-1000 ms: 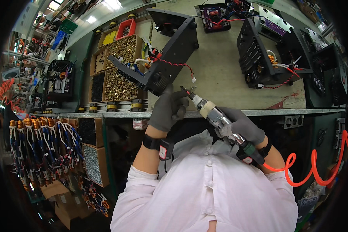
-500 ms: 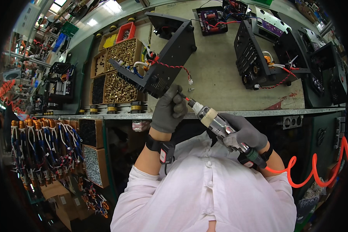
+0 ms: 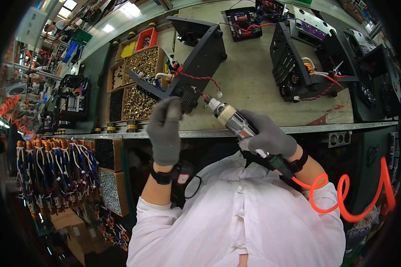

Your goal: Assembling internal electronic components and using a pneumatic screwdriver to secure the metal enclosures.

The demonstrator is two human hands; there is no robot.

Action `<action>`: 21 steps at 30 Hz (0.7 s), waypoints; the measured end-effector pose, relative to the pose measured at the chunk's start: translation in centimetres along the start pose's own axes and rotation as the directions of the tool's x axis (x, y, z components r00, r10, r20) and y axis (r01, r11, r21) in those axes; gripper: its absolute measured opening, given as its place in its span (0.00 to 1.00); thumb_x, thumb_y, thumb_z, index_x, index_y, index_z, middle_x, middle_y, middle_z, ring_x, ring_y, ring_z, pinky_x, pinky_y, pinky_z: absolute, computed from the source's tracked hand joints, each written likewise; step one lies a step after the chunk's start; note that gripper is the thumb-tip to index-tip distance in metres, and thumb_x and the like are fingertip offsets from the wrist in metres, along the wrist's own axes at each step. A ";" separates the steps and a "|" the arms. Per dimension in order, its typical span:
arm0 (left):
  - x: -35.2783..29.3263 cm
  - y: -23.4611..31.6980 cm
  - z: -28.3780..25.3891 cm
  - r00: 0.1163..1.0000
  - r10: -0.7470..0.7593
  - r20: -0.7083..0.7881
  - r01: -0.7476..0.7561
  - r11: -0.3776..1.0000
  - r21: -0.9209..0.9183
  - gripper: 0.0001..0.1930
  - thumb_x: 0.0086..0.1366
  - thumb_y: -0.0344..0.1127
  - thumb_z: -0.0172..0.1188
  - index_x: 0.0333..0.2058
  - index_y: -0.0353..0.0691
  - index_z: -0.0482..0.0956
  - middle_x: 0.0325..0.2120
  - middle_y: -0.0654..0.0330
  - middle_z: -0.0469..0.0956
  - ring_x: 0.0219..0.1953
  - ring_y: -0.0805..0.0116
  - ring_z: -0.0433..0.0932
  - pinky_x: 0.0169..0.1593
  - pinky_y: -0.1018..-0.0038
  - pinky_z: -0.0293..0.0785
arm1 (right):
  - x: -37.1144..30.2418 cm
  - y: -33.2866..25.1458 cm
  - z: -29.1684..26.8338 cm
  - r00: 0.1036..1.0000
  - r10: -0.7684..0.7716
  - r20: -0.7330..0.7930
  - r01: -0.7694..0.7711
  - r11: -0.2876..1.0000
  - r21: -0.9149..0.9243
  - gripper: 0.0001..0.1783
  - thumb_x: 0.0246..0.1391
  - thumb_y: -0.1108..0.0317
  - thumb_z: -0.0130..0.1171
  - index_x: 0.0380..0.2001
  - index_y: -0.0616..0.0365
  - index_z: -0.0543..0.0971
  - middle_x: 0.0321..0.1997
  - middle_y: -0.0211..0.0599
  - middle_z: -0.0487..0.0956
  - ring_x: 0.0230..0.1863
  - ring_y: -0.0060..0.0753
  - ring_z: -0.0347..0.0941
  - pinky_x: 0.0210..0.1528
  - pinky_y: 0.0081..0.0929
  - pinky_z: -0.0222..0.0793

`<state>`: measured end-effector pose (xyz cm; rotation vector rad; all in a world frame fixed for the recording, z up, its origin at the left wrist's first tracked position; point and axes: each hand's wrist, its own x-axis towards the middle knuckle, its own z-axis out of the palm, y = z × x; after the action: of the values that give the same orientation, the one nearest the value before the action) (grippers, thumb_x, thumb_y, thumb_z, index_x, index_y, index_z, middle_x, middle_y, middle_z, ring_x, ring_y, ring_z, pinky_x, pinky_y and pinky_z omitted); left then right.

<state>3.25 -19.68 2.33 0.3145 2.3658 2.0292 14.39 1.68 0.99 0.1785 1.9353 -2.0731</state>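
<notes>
My right hand [image 3: 269, 135], in a grey glove, is wrapped round a silver air screwdriver [image 3: 236, 123] with a coiled orange hose [image 3: 338, 200]. Its bit points up and left, close to the lower side of a black metal chassis [image 3: 198, 64] on the bench; contact cannot be made out. My left hand [image 3: 165, 129], gloved too, is at the chassis's near left corner, fingers bent and together; whatever they may hold is hidden. A twisted red wire pair [image 3: 200, 77] with a white plug hangs from the chassis.
Left of the chassis, cardboard boxes hold brass standoffs [image 3: 138, 103] and black parts; a red bin [image 3: 146, 39] stands behind. A second black chassis [image 3: 294, 66] and a circuit board [image 3: 243, 23] are on the bench. Wired coils [image 3: 53, 173] hang lower left. The metal bench edge [image 3: 254, 132] runs before me.
My left hand has moved left, away from the screwdriver's bit, to the chassis's near corner. The screwdriver has shifted up and left toward the chassis, and its hose has swung.
</notes>
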 end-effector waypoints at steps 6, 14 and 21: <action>10.4 -0.3 -2.5 0.762 0.522 0.383 -0.583 0.295 0.757 0.11 0.63 0.38 0.56 0.39 0.40 0.81 0.36 0.56 0.80 0.41 0.57 0.77 0.47 0.66 0.70 | 1.4 -0.4 -0.5 0.999 0.022 0.024 -0.021 0.999 -0.040 0.32 0.34 0.65 0.63 0.47 0.65 0.72 0.31 0.32 0.74 0.31 0.24 0.69 0.36 0.24 0.68; 11.1 -0.2 -2.7 0.847 0.258 0.465 -0.532 0.407 0.743 0.13 0.62 0.41 0.54 0.38 0.40 0.81 0.38 0.55 0.79 0.43 0.53 0.76 0.52 0.66 0.65 | 1.3 -0.9 -0.3 1.000 0.003 0.017 -0.002 0.999 -0.045 0.32 0.34 0.67 0.62 0.49 0.64 0.72 0.33 0.31 0.74 0.33 0.24 0.70 0.39 0.24 0.69; 11.6 -0.9 -2.8 0.872 0.273 0.406 -0.489 0.435 0.756 0.14 0.62 0.45 0.55 0.36 0.44 0.84 0.35 0.59 0.82 0.40 0.57 0.79 0.52 0.67 0.67 | 1.7 -1.3 -0.5 0.999 0.022 0.034 -0.022 1.000 0.000 0.32 0.33 0.67 0.61 0.48 0.65 0.72 0.32 0.32 0.74 0.32 0.23 0.72 0.37 0.23 0.70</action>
<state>-8.58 -20.68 3.36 1.1148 3.1118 0.5760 12.39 1.99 1.67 0.1632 1.9050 -2.0493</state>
